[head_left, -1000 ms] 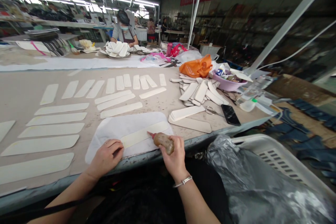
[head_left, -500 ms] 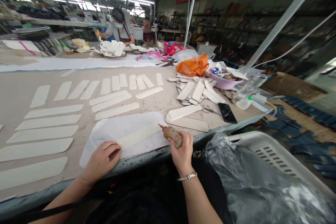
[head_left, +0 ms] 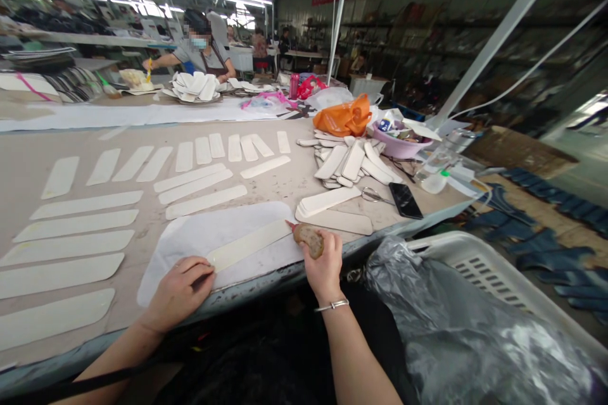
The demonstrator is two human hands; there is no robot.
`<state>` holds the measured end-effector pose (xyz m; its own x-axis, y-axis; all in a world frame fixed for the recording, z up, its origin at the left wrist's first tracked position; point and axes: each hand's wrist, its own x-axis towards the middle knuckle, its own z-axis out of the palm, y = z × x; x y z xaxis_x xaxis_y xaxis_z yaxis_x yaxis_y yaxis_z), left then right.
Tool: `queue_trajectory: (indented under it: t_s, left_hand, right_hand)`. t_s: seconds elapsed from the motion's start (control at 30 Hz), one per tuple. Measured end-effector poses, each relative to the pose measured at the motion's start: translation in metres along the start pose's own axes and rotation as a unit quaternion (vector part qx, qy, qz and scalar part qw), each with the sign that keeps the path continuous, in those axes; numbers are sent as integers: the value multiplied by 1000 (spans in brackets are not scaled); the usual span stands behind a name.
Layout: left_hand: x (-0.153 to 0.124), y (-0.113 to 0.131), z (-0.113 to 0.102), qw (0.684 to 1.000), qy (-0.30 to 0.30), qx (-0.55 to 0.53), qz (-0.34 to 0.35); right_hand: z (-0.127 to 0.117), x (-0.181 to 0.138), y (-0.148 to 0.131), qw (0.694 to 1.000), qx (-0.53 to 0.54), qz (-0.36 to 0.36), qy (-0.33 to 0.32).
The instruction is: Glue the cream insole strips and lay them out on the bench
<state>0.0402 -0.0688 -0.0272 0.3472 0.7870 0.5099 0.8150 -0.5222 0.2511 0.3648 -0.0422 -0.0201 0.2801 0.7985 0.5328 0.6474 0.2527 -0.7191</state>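
Note:
My right hand (head_left: pixel 323 264) is wrapped around a brownish squeeze bottle (head_left: pixel 311 242) with a red nozzle, probably a glue bottle. The nozzle tip is at the right end of a long cream strip (head_left: pixel 251 243). That strip lies on a white rounded sheet (head_left: pixel 175 247) near the table's front edge. With bent fingers, my left hand (head_left: pixel 187 285) grips the strip's left end; its thumb and fingertips are partly hidden. Beyond the bottle, a few stacked strips (head_left: pixel 330 200) rest above a darker-edged strip (head_left: pixel 339 221).
Rows of cream strips (head_left: pixel 66 245) lie on the left. A heap of strips (head_left: pixel 351 161), an orange bag (head_left: pixel 342 116), a purple basin (head_left: pixel 403 147), scissors (head_left: pixel 375 195) and a phone (head_left: pixel 405 200) are at right. A white crate (head_left: pixel 494 272) stands below. Across, a co-worker (head_left: pixel 199 54) holds a yellow-handled tool.
The whole view has shifted slightly left. My right hand has tipped the bottle a little, its nozzle still at the strip's right end. The co-worker's arm has reached out toward a container.

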Motion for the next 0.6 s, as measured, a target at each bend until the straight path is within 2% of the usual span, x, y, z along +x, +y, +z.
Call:
queue_trajectory:
  t_s: [0.37, 0.6]
  left_hand:
    - [-2, -2, 1, 1000, 1, -9, 0]
    - [-4, -10, 3, 1000, -11, -18, -8]
  right_hand:
    - [-25, -8, -6, 1000, -16, 7, -13]
    - [-26, -10, -14, 998, 43, 9, -43]
